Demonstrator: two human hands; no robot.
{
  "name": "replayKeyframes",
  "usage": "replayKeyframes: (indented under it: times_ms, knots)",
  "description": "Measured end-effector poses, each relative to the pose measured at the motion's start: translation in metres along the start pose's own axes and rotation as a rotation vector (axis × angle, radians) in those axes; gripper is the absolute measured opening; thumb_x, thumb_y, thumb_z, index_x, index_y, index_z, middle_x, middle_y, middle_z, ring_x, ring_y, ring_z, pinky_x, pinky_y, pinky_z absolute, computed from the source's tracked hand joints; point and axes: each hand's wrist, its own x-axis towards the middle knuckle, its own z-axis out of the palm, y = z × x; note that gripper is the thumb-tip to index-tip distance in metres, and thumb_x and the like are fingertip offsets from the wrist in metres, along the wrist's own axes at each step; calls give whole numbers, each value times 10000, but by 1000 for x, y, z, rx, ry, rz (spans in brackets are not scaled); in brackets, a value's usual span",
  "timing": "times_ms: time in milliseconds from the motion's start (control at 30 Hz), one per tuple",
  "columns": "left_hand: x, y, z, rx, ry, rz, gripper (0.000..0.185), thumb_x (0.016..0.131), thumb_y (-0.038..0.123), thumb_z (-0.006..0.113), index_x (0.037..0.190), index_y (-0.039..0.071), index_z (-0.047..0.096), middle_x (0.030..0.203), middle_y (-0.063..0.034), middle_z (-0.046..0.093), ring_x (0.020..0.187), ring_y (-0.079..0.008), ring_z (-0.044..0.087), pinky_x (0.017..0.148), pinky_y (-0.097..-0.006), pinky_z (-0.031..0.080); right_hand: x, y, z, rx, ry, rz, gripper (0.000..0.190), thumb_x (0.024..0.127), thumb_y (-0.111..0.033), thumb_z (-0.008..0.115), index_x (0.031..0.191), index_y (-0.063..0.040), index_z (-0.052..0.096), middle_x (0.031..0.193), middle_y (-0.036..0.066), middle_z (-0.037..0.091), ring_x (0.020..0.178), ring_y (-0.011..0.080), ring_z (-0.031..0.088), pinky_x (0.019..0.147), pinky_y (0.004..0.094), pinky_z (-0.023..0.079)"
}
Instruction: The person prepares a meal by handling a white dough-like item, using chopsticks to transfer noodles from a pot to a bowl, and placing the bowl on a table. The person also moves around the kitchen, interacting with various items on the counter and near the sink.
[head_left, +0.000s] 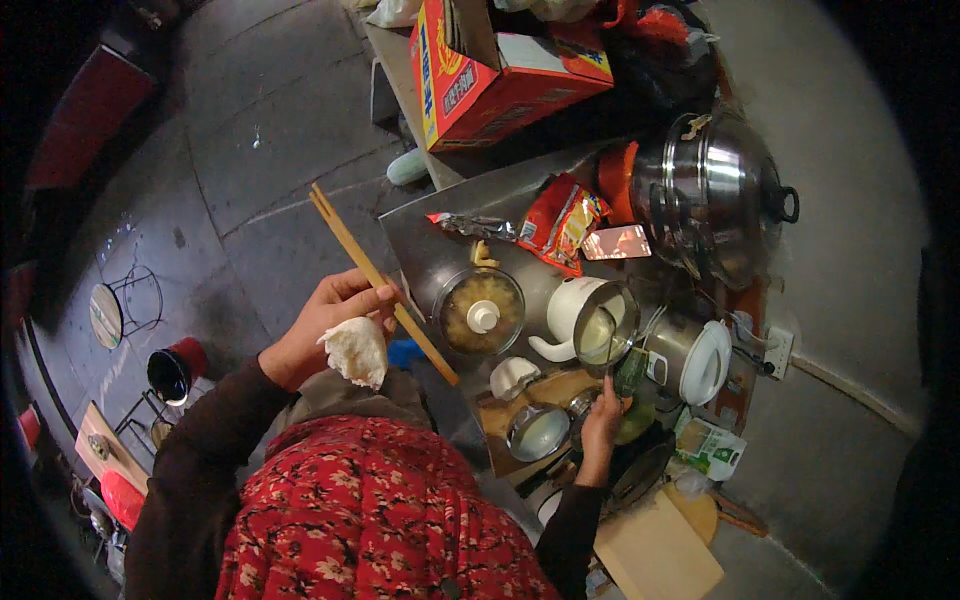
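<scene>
My left hand (322, 307) grips a pair of wooden chopsticks (356, 253) between thumb and fingers. A torn piece of white steamed bun (357, 354) is held in the same hand. Over the counter, my right hand (598, 431) is closed on the thin handle of what looks like a ladle (610, 349), its far end at the mouth of a white electric pot (574, 304). Pale liquid shows inside that pot. Left of it sits a round pot under a glass lid (459, 300). Nearer me are another bun piece (514, 377) and a metal bowl (538, 433) with whitish liquid.
A large steel steamer (709, 195) and a lidded cooker (679, 360) line the wall side. Behind the pots lie a red food packet (562, 225) and a lit phone (617, 242). A red carton (495, 97) stands farther back. A cutting board (660, 551) is at lower right.
</scene>
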Motion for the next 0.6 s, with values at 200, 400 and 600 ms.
replayKeyframes:
  times_ms: [200, 400, 600]
  knots:
    - [8, 6, -9, -12, 47, -49, 177, 936, 173, 637, 1007, 12, 656, 786, -43, 654, 703, -131, 648, 607, -273, 538, -16, -19, -6, 201, -83, 56, 402, 948, -29, 471, 1347, -45, 525, 1078, 242, 621, 975, 396, 604, 847, 434, 488]
    - [18, 14, -9, -4, 20, -83, 168, 932, 168, 641, 996, 14, 657, 786, -45, 654, 683, -129, 641, 611, -275, 538, 10, -9, 1, 153, -51, 149, 417, 937, -16, 464, 1348, -44, 526, 1100, 232, 638, 962, 362, 621, 855, 418, 487]
    - [19, 19, -16, 41, 50, -76, 174, 933, 171, 640, 993, 9, 653, 729, -32, 640, 675, -128, 636, 614, -263, 523, -13, -41, -29, 163, -201, 247, 405, 921, -11, 442, 1314, -6, 544, 972, 201, 646, 874, 321, 623, 813, 403, 492]
